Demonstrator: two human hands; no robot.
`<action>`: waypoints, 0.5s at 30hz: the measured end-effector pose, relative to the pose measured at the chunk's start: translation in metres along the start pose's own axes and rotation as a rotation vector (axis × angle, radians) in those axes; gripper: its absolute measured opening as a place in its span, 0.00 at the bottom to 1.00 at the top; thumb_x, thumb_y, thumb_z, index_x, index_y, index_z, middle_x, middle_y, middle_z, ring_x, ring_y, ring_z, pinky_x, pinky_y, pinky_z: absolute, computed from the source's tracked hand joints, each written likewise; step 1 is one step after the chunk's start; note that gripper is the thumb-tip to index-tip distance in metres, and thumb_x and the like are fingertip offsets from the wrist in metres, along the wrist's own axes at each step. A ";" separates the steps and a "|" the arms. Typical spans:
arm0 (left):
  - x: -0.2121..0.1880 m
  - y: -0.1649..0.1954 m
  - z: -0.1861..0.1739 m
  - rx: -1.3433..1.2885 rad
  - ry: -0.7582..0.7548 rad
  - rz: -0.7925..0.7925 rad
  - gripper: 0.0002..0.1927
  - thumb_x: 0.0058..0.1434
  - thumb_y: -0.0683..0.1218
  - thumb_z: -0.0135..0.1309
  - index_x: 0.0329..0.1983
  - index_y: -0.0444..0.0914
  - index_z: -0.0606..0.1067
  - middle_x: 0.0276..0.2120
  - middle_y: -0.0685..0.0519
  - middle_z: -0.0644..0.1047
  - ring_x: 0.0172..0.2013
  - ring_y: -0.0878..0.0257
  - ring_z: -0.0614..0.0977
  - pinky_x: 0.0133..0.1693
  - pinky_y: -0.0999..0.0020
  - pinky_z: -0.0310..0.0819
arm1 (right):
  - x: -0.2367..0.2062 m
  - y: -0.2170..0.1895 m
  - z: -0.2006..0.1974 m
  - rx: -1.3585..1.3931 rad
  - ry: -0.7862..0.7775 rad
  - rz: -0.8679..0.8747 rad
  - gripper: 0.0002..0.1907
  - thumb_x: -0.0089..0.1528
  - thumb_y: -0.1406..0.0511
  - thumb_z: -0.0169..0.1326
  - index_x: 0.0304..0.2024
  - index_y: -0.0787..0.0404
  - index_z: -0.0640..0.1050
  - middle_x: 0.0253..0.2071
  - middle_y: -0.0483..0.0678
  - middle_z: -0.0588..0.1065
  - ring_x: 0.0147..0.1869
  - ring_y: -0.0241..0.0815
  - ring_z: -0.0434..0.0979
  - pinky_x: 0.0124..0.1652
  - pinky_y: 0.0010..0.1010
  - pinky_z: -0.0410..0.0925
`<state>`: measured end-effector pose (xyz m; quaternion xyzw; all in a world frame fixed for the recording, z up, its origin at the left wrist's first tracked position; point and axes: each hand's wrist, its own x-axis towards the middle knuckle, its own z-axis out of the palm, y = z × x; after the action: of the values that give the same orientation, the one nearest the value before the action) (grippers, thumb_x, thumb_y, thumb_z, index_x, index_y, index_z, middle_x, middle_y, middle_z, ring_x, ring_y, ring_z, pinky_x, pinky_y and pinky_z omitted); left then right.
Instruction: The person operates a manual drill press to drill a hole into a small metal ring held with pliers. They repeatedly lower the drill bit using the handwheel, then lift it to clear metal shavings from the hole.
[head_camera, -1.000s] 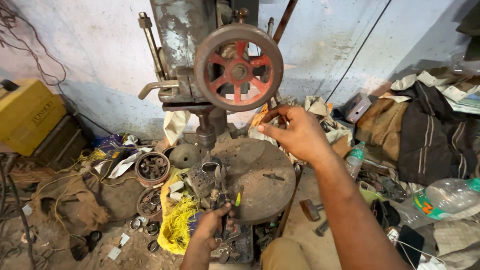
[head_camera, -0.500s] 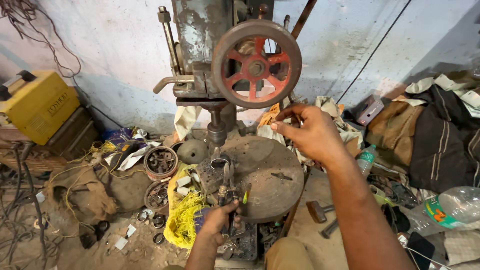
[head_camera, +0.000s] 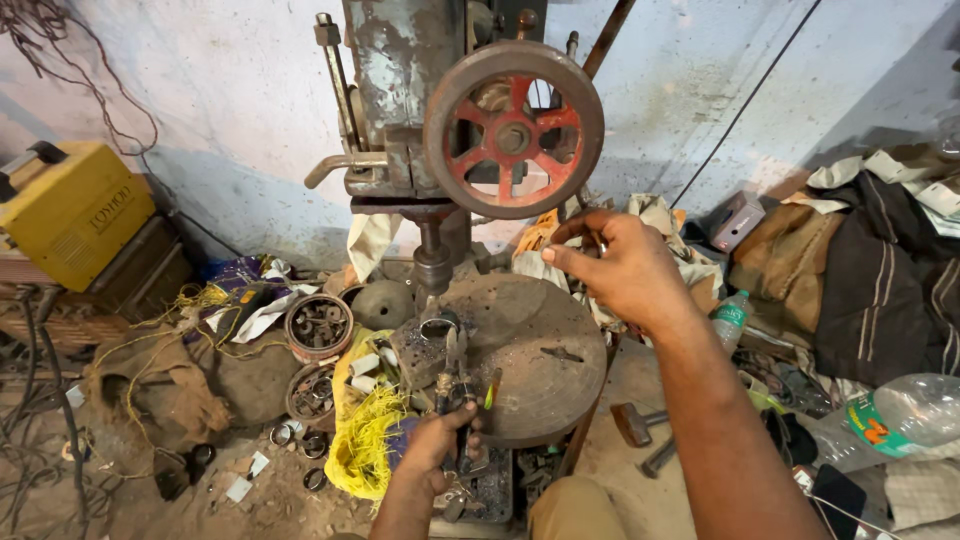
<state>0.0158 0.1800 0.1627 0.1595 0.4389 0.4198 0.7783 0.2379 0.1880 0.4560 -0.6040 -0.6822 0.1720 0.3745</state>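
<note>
A rusty pillar drill stands before me with a red-spoked handwheel (head_camera: 514, 130) at its head and a round steel table (head_camera: 530, 355) below. My right hand (head_camera: 620, 268) is raised beside the wheel, fingers closed on a thin feed lever behind it. My left hand (head_camera: 438, 442) is low at the table's front edge, gripping pliers (head_camera: 455, 385) whose jaws clamp a small metal ring (head_camera: 437, 326) under the drill spindle (head_camera: 432, 262).
A yellow machine box (head_camera: 72, 212) sits at far left. Tins of metal parts (head_camera: 319, 326), yellow cord (head_camera: 366, 440) and sacking lie on the floor left of the table. Hammers (head_camera: 640, 425), plastic bottles (head_camera: 890, 415) and piled cloth (head_camera: 860, 280) are at right.
My view has shifted so the drill sits further right and closer. My right hand stays on the lever; my left hand keeps the pliers at the ring.
</note>
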 end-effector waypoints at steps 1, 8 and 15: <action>0.001 -0.001 0.000 0.002 0.000 0.003 0.09 0.65 0.44 0.56 0.45 0.36 0.74 0.26 0.51 0.75 0.21 0.63 0.71 0.24 0.67 0.68 | 0.000 -0.001 0.000 -0.004 0.003 -0.009 0.18 0.55 0.54 0.66 0.42 0.57 0.85 0.25 0.46 0.79 0.28 0.35 0.75 0.32 0.32 0.68; 0.019 -0.009 -0.014 0.005 -0.071 -0.015 0.07 0.65 0.45 0.54 0.44 0.38 0.74 0.26 0.52 0.73 0.20 0.62 0.70 0.23 0.66 0.68 | 0.000 0.003 0.000 -0.068 -0.005 0.050 0.18 0.55 0.54 0.65 0.42 0.56 0.85 0.25 0.51 0.78 0.27 0.38 0.74 0.31 0.33 0.67; 0.023 -0.010 -0.017 -0.057 -0.108 -0.013 0.06 0.66 0.44 0.55 0.42 0.37 0.73 0.25 0.51 0.73 0.20 0.62 0.70 0.22 0.66 0.65 | 0.006 0.021 0.011 0.010 0.084 -0.045 0.16 0.53 0.58 0.68 0.37 0.62 0.84 0.28 0.46 0.81 0.30 0.35 0.76 0.33 0.30 0.69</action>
<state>0.0129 0.1906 0.1344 0.1569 0.3852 0.4177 0.8078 0.2449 0.2007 0.4360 -0.5932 -0.6785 0.1413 0.4095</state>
